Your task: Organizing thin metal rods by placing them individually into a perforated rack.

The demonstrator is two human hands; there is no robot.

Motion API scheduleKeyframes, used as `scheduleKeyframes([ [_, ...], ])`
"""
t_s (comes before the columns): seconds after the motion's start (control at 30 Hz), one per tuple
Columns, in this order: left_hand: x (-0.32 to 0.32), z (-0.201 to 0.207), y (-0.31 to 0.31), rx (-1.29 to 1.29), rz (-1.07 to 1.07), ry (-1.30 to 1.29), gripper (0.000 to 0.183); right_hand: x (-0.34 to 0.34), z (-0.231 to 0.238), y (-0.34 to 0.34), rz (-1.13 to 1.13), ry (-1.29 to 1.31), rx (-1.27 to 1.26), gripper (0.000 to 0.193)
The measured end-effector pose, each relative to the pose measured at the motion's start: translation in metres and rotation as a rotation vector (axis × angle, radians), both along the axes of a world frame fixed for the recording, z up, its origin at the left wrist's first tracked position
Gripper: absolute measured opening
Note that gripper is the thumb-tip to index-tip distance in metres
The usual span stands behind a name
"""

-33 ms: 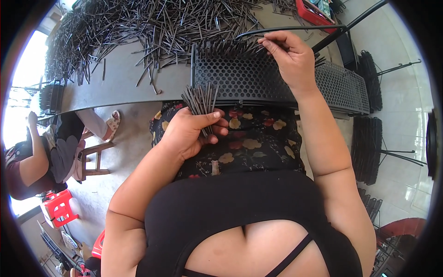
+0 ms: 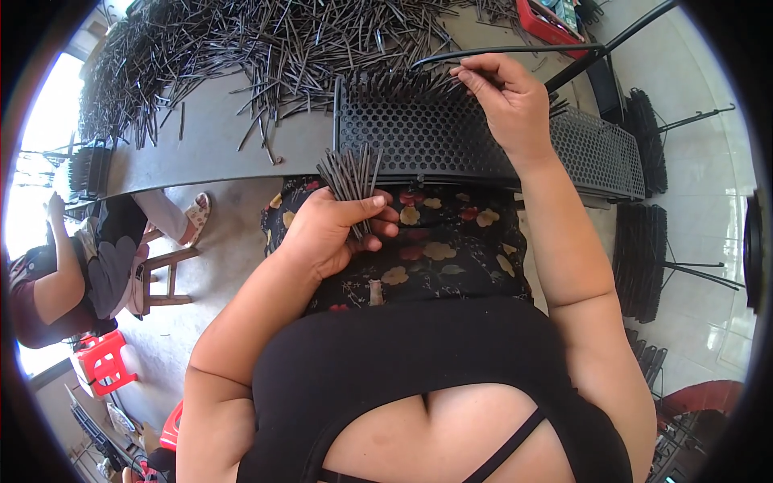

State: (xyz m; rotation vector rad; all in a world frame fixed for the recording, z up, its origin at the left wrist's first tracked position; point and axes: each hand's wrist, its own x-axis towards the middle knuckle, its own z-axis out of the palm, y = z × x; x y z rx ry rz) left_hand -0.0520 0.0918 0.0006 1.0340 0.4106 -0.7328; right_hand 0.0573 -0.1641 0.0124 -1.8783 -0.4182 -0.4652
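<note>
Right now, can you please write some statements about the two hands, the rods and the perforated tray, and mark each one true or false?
1. The left hand grips a bundle of thin dark rods. True.
2. The right hand rests flat on the lap. False: it is raised over the perforated tray, pinching one rod.
3. Loose rods lie heaped on the grey table. True.
4. The tray is solid white plastic. False: it is dark with a honeycomb of holes.

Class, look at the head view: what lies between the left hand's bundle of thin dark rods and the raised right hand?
In the head view, the perforated black tray lies between the bundle of rods in the left hand and the right hand.
</note>
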Motion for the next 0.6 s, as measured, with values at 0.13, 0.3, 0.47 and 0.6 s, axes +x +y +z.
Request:
scheduleKeyframes([
  [0.13, -0.001, -0.001, 0.001, -0.026, -0.01, 0.011, 0.019, 0.004, 0.009, -0.005, 0.044, -0.027, -0.114, 0.011],
  [0.3, 0.001, -0.004, 0.003, -0.063, -0.016, 0.028, 0.02, 0.012, 0.016, -0.004, 0.228, -0.145, -0.232, 0.012],
  [0.47, 0.002, -0.003, 0.004, -0.074, -0.023, 0.033, 0.02, 0.015, 0.022, 0.0, 0.264, -0.146, -0.243, 0.013],
  [0.6, 0.002, -0.001, 0.004, -0.085, -0.018, 0.042, 0.02, 0.018, 0.03, 0.001, 0.35, -0.145, -0.32, 0.014],
])
